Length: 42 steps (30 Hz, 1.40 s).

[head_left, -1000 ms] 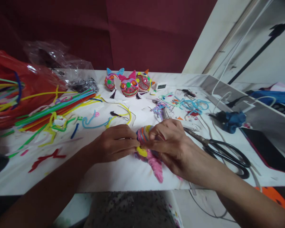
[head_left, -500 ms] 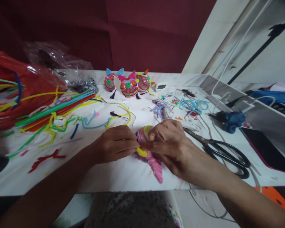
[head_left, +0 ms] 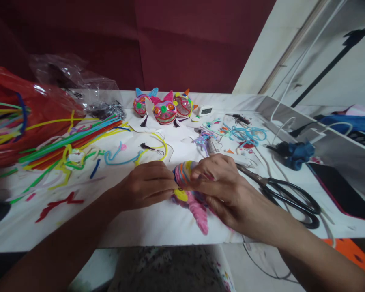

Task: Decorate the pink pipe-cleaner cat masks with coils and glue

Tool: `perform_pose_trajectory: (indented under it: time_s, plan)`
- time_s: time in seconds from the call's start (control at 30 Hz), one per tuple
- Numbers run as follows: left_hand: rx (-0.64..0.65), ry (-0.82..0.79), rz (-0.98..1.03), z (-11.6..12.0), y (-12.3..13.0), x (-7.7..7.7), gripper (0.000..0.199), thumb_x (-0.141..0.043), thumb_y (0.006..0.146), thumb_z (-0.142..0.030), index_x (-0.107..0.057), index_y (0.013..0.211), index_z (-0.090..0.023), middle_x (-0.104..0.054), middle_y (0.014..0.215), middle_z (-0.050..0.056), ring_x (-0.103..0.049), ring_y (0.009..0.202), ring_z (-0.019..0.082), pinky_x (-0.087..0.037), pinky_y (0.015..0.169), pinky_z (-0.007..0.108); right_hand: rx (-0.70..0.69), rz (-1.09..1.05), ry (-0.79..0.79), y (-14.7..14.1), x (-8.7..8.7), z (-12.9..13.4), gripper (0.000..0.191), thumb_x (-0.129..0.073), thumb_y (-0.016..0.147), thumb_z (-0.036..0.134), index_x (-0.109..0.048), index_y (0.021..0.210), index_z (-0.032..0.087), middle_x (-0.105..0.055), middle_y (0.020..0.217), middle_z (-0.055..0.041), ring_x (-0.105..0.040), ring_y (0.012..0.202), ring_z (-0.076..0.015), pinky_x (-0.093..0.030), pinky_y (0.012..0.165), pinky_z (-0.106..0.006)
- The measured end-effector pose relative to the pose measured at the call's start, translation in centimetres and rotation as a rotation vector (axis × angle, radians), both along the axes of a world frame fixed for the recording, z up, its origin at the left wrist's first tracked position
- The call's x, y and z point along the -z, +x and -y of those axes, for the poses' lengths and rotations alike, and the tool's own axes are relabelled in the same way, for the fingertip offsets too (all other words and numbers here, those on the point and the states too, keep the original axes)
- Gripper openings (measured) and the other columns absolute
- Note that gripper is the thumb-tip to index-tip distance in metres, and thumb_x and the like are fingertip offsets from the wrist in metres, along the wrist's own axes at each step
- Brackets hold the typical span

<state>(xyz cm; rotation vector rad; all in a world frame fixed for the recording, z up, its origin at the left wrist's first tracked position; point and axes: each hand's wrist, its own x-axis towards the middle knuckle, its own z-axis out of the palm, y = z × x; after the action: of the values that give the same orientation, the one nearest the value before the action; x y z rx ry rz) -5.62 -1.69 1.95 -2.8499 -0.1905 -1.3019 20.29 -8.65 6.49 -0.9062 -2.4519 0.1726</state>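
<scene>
A small craft figure (head_left: 182, 173), striped in pink, orange, yellow and blue, lies between my hands near the table's front edge. Its pink fuzzy point (head_left: 200, 219) sticks out toward me, and a yellow fuzzy piece (head_left: 181, 195) shows on its near side. My left hand (head_left: 150, 184) is closed, its fingertips pinched at the figure's left side by the yellow piece. From the right, my right hand (head_left: 223, 188) has its fingers closed round the figure, with the index fingertip at the yellow piece. The palm and fingers hide much of the figure.
Pipe cleaners (head_left: 69, 146) and a red bag (head_left: 48, 105) fill the left. Three decorated heads (head_left: 164, 111) stand at the back. Black-handled scissors (head_left: 280, 194), a phone (head_left: 342, 190) and a blue cloth item (head_left: 298, 154) lie at right, behind them blue scraps (head_left: 249, 134).
My right index finger has lifted slightly off the yellow piece, so more of that piece shows. My left hand stays nearly in place.
</scene>
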Motion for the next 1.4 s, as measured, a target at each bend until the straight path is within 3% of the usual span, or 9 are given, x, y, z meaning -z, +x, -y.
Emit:
perform_pose_trajectory:
  time_s: [0.3,0.57,0.73,0.97,1.17,1.4]
  plan:
    - [0.007,0.006,0.011,-0.1,0.0,0.2,0.007,-0.072,0.099,-0.01,-0.074,0.103,-0.015,-0.082,0.092,0.007,-0.078,0.085,0.018,-0.068,0.083,0.032,-0.011,0.044,-0.018,-0.3,-0.2,0.0,0.032,-0.053,0.104,0.008,-0.081,0.112,0.021,-0.074,0.112,-0.0108,-0.063,0.106,-0.0267,-0.047,0.098,-0.049]
    - [-0.01,0.016,0.002,-0.1,0.0,0.4,0.008,-0.069,0.102,-0.011,-0.073,0.105,-0.017,-0.082,0.091,0.005,-0.078,0.085,0.018,-0.068,0.081,0.032,0.026,-0.038,0.068,0.5,0.2,0.2,0.033,-0.052,0.101,0.006,-0.079,0.111,0.023,-0.077,0.112,-0.0115,-0.069,0.108,-0.0288,-0.053,0.098,-0.053]
    - [-0.012,0.017,0.004,0.0,0.0,0.2,0.009,-0.068,0.102,-0.012,-0.073,0.106,-0.018,-0.082,0.092,0.005,-0.078,0.087,0.017,-0.067,0.083,0.031,0.127,-0.149,0.076,2.4,1.5,0.8,0.035,-0.055,0.099,0.006,-0.074,0.122,0.025,-0.078,0.121,-0.0111,-0.072,0.116,-0.029,-0.059,0.1,-0.053]
    - [-0.029,0.025,-0.01,0.0,0.0,0.2,0.009,-0.072,0.099,-0.011,-0.072,0.106,-0.018,-0.082,0.094,0.005,-0.078,0.087,0.016,-0.066,0.085,0.03,0.222,-0.134,-0.049,4.9,3.5,2.6,0.053,-0.062,0.095,0.016,-0.061,0.146,0.03,-0.072,0.14,-0.0129,-0.068,0.135,-0.034,-0.062,0.107,-0.057]
    - [-0.022,0.017,-0.008,0.0,0.0,0.1,0.007,-0.069,0.103,-0.014,-0.072,0.108,-0.018,-0.081,0.092,0.004,-0.077,0.085,0.016,-0.066,0.082,0.029,0.278,-0.055,0.039,3.8,5.4,3.9,0.083,-0.067,0.097,0.031,-0.028,0.17,0.026,-0.062,0.153,-0.0203,-0.063,0.14,-0.0403,-0.058,0.109,-0.062]
    - [0.001,0.003,-0.003,-0.2,0.1,0.2,0.009,-0.072,0.1,-0.011,-0.073,0.107,-0.016,-0.081,0.092,0.006,-0.076,0.085,0.017,-0.064,0.083,0.029,0.358,-0.062,0.16,1.8,7.7,3.7,0.09,-0.071,0.098,0.039,-0.025,0.171,0.017,-0.06,0.148,-0.0252,-0.06,0.136,-0.0433,-0.055,0.104,-0.063]
